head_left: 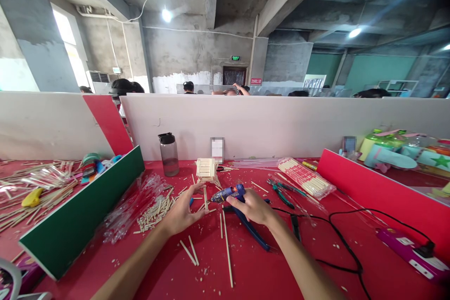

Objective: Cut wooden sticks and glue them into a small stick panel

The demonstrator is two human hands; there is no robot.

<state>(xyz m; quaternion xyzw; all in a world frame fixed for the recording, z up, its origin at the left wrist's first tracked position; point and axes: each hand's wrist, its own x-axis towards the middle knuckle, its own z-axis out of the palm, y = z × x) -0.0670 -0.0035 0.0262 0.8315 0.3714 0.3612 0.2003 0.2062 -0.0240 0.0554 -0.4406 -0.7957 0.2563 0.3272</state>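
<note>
The person's right hand (256,206) is wrapped around a blue hot glue gun (230,193), fingers curled about the grip and thumb along its near side; the gun is over the red tabletop (158,274), nozzle pointing left. Just left of the glue gun is the left hand (183,213), thumb and forefinger parted, with a short wooden stick (206,196) between their tips — whether they press on it cannot be told; the nozzle is close beside that stick.

Beyond the glue gun stands a small structure of wooden sticks (206,170); farther beyond it, a pixelated upright panel (217,149) is near the pale partition (274,124); beyond the gun to the left stands a clear water bottle (169,157) with a black lid. Left of the glue gun, past the left hand, lie a heap of cut sticks (158,211) and crumpled clear plastic wrappers (131,206); on the near side lies a long thin stick (228,253). To its right are green-handled pliers (283,195), a plastic-wrapped bundle of sticks (305,177) — and, farther off, a purple power strip (409,252) with a black cable (346,251).
</note>
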